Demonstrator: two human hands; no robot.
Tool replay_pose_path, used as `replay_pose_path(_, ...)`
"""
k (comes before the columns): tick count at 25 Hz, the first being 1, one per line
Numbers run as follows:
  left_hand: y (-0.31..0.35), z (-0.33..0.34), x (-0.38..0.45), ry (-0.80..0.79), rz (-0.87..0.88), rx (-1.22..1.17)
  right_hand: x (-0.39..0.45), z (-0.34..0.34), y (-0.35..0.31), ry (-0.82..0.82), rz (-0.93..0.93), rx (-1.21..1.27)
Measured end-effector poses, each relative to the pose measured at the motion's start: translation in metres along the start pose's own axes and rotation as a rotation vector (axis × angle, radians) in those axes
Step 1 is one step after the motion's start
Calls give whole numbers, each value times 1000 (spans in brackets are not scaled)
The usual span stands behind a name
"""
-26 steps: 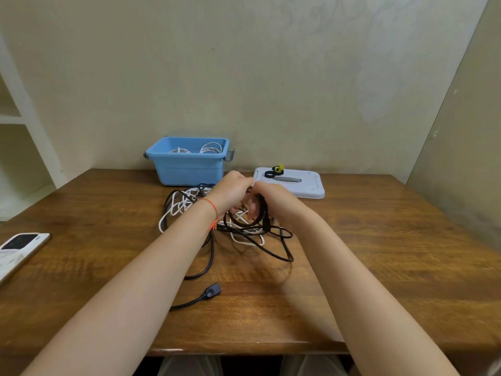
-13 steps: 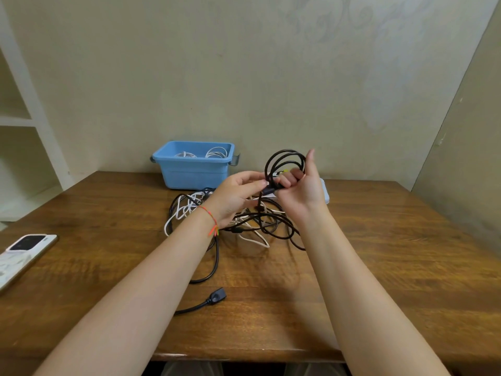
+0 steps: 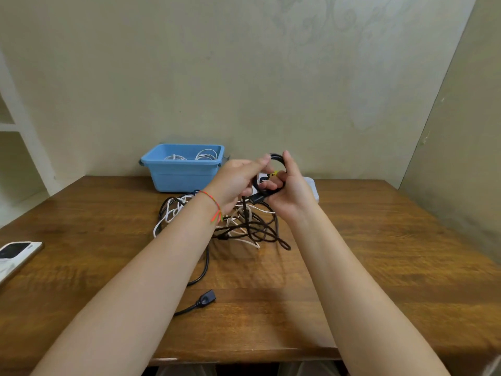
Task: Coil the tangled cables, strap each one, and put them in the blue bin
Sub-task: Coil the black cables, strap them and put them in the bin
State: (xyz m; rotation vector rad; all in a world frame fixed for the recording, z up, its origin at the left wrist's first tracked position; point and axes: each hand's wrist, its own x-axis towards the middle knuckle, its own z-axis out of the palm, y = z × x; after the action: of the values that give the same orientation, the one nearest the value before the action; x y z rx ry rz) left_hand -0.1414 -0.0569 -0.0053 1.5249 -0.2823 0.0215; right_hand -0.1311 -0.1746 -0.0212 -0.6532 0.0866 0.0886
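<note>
Currently: wooden table [image 3: 379, 253] set into a corner of beige walls, white shelving at far left, a phone [image 3: 16, 253] at the table's left edge. Blue bin [image 3: 184, 175] stands at the back against the wall, white coiled cables [image 3: 206, 154] inside. Both hands are raised together above the tangle of black and white cables [image 3: 244, 226] mid-table. Right hand [image 3: 290, 191] grips a small black cable coil [image 3: 271, 172], loop upright, facing the person. Left hand [image 3: 235, 183] pinches the coil's top. A black strand drops from the coil into the tangle. One black connector end [image 3: 207, 297] lies near the front edge, pointing right.
</note>
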Motion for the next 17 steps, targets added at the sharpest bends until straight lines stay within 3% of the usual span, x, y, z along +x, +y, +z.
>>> replay_pose_path(4,-16,9,-4,90,-51,-70,1,-4,6,79,31,-31)
replay_pose_path(7,-23,15,-8,148,-30,-229,1,-4,7,123,59,132)
replay_pose_path(12,-48,8,-17,-80,99,-166,1,-9,-2,129,123,374)
replay_pose_path(17,-63,15,-27,-75,18,-75,-11,-5,3,105,130,369)
